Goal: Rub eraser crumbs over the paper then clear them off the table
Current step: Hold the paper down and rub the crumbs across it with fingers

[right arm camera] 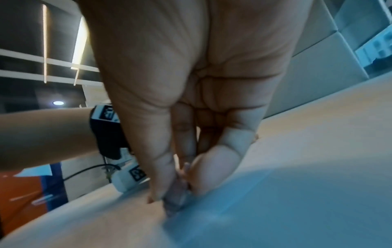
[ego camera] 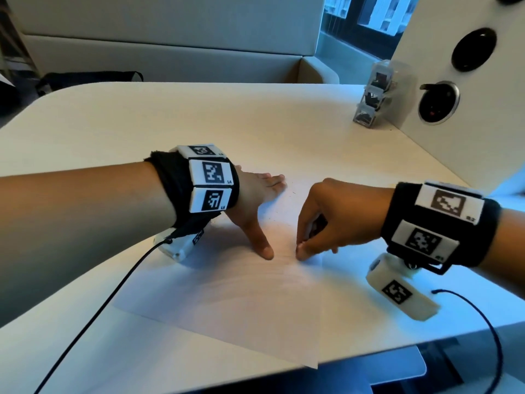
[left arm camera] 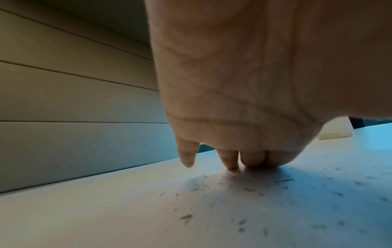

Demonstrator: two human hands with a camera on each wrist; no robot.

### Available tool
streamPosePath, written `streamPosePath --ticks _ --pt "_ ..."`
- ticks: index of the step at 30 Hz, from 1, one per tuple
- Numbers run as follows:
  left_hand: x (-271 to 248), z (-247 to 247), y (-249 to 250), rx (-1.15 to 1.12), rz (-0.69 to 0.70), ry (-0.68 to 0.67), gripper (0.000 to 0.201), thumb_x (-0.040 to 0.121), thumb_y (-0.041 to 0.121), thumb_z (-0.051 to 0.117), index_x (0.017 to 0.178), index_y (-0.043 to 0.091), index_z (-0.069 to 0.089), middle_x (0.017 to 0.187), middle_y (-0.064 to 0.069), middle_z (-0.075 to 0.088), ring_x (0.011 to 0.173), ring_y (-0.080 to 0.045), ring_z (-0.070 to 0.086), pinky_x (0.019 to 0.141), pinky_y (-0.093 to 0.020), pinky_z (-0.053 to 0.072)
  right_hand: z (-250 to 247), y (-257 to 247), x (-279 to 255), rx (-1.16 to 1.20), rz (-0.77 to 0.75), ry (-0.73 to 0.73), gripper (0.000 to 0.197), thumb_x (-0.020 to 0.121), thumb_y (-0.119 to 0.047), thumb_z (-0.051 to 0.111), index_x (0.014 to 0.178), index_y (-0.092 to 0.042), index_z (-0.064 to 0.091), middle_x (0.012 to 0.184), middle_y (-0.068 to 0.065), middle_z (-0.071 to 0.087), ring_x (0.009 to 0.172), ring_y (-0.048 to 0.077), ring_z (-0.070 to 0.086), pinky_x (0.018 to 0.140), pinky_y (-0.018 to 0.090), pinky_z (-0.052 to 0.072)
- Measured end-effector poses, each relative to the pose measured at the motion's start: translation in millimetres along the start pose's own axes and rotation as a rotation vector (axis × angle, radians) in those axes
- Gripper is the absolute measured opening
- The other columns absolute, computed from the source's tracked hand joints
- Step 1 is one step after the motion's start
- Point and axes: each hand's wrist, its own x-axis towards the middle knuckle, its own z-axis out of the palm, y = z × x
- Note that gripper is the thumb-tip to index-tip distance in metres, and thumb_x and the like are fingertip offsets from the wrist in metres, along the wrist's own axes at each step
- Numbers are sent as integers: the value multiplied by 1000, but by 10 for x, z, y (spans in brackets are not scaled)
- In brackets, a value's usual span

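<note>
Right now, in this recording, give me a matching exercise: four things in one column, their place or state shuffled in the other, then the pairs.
Things:
1. left hand
2. right hand
3. eraser crumbs
4. clear plastic holder

States:
A. scattered as dark flecks on the paper
B. standing at the table's far right, by the white panel
C. fingers straight, pressing the sheet flat
D. fingers curled, pinching a small eraser against the sheet

Pairs: 1-C, 2-D, 3-A, 4-B
</note>
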Motion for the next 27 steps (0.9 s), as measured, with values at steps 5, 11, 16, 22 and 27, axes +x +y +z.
streamPosePath --ticks 5,11,16,22,27 --pt "-2 1 -8 -1 -1 2 138 61 80 64 151 19 -22 159 7 -24 148 -11 -13 120 -50 0 -48 78 11 -14 31 112 11 79 -28 80 78 -17 80 67 1 76 56 11 70 55 16 52" --pt "-11 9 -2 -7 -3 11 138 62 79 65 151 19 -21 159 7 -22 148 -11 -11 120 -50 1 -15 -25 52 -22 2 47 15 79 -30 80 80 -15 80 70 1 76 53 7 67 53 13 51" --pt "-9 8 -10 -17 9 31 136 61 78 66 153 21 -16 161 5 -17 149 -12 -6 118 -42 1 -11 -59 80 -44 -6 74 14 79 -30 80 78 -16 79 67 -1 75 52 6 67 52 12 50" --pt "-7 25 -10 -20 -4 59 137 60 79 66 154 20 -14 162 6 -10 149 -11 0 120 -46 7 -109 -47 217 -69 0 132 15 78 -31 81 77 -16 80 67 1 76 51 6 67 57 19 54" --pt "-25 17 -1 -39 15 51 130 61 77 67 155 23 -4 163 4 -5 148 -13 4 118 -38 8 -2 -156 157 -64 -45 32 15 78 -32 80 78 -16 79 70 1 76 55 8 68 56 15 53"
